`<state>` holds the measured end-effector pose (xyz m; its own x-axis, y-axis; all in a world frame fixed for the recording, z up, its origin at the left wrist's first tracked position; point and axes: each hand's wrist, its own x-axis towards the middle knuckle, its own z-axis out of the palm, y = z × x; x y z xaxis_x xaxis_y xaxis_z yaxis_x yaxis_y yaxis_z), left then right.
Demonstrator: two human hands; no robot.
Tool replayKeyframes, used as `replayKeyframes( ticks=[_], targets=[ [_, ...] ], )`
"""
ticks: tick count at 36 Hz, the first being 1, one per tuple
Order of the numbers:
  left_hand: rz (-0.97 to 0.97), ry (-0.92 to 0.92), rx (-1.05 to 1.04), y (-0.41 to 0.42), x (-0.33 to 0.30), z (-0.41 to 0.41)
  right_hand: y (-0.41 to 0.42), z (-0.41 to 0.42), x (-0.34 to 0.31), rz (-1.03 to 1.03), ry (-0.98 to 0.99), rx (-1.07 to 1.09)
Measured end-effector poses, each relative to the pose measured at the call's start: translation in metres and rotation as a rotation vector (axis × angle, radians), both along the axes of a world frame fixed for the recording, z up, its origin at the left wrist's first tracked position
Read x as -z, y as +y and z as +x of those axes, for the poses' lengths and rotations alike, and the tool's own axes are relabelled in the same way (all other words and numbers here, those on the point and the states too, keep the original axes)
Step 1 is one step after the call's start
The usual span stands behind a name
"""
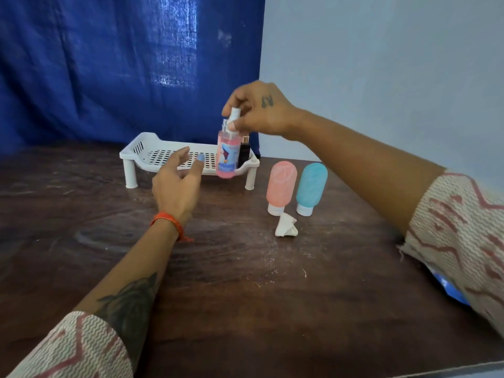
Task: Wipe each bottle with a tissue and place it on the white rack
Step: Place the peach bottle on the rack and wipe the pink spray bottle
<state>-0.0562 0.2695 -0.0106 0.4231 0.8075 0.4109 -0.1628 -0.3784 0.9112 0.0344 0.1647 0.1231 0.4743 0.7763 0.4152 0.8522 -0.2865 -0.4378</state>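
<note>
My right hand pinches the white spray top of a pink spray bottle and holds it upright in the air, in front of the right end of the white rack. A small black bottle stands on the rack behind the pink one. My left hand hovers open in front of the rack's middle, holding nothing. On the table to the right, a pink squeeze bottle and a blue squeeze bottle stand on their white caps. A crumpled white tissue lies just in front of them.
The dark wooden table carries the rack near its far edge. A blue curtain hangs behind it, with a pale wall to the right. A blue object peeks out under my right sleeve.
</note>
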Motion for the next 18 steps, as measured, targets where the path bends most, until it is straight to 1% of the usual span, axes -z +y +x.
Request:
replayKeyframes(
  ticks=[7, 18],
  targets=[
    [-0.041, 0.007, -0.025, 0.006, 0.002, 0.003, 0.059, 0.025, -0.01, -0.018, -0.025, 0.013],
    [-0.094, 0.025, -0.022, 0.007, 0.004, 0.007, 0.118, 0.065, 0.013, -0.145, -0.053, 0.07]
  ],
)
